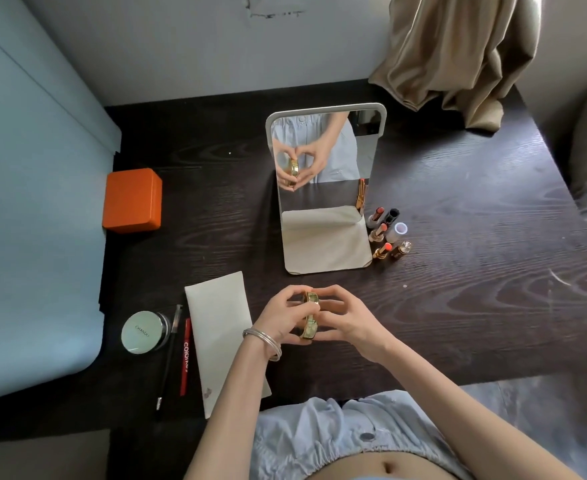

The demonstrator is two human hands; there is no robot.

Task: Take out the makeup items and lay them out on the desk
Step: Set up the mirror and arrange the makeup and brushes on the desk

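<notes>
I hold a gold compact point(310, 318) on edge between both hands, above the bench point(458, 289) in front of the mirror point(323, 188). My left hand point(281, 315) curls round its near side and my right hand point(345, 318) curls round the far side, fingertips pinching the rim, probably to pry it open or inspect it before setting it down. The pouch point(221, 327) lies flat just left of my hands; a round jar point(142, 332) and two pencils point(177, 355) lie beyond it. Lipsticks point(385, 233) stand right of the mirror.
</notes>
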